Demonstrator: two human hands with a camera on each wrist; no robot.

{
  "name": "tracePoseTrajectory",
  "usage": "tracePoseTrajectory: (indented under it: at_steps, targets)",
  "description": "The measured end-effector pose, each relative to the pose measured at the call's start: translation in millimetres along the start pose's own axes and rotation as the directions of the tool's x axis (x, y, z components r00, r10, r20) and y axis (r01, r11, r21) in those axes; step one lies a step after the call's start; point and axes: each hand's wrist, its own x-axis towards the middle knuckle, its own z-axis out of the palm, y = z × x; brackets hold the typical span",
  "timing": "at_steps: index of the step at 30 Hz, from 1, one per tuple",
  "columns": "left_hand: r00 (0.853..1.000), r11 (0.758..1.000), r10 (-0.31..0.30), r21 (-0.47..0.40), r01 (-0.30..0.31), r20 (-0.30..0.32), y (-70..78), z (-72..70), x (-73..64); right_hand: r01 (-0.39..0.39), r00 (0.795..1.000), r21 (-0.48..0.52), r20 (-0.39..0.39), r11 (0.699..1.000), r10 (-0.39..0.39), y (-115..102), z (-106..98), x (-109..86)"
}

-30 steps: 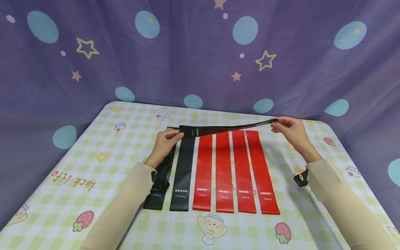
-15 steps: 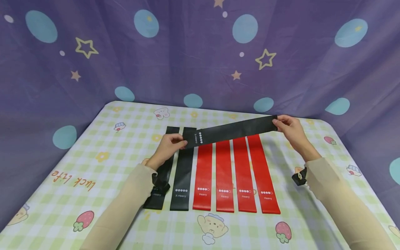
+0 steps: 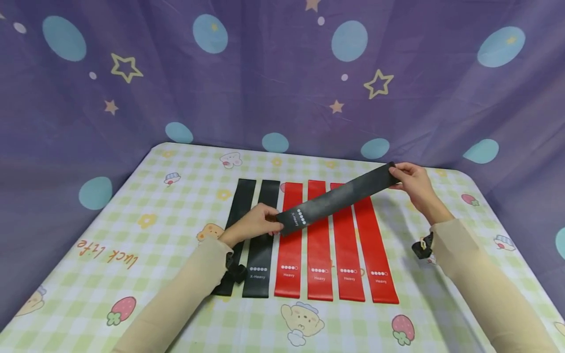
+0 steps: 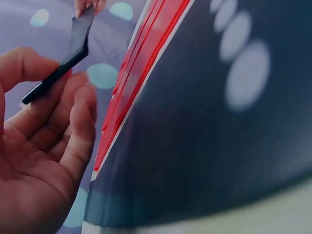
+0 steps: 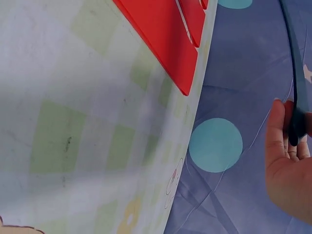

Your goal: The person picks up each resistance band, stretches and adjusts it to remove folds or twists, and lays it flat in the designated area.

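Note:
Stretched between my hands is a black resistance band (image 3: pixel 340 200) printed X-Heavy, slanting up to the right above the red bands. My left hand (image 3: pixel 258 223) pinches its lower, printed end between thumb and fingers. At the upper end my right hand (image 3: pixel 415 186) pinches it the same way. In the left wrist view the left hand (image 4: pixel 48 131) grips the band's edge (image 4: pixel 56 80). The right wrist view shows the right hand (image 5: pixel 290 156) on the other end (image 5: pixel 298 114). Below lie a black band (image 3: pixel 258 262) and a red band (image 3: pixel 288 274) marked Heavy.
More red bands (image 3: pixel 320 269) (image 3: pixel 348 264) (image 3: pixel 379 260) lie side by side to the right. Another black band (image 3: pixel 242 201) at the far left is partly covered by my left forearm. A checked cloth (image 3: pixel 176 304) covers the table; a purple curtain (image 3: pixel 282 83) hangs behind it.
The held band has turned from edge-on to its flat, printed face. My left hand has moved right and toward me, tilting the band more steeply; the right hand stays nearly in place.

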Motion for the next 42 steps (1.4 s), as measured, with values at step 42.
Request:
tracePoseTrajectory:
  at_steps: [42]
  targets:
    - [0.954,0.954,-0.124,-0.233,0.19,0.272,66.5,142.8,18.3,-0.207,0.971,-0.02,-0.129,0.978,0.203,14.0,-19.1,25.4]
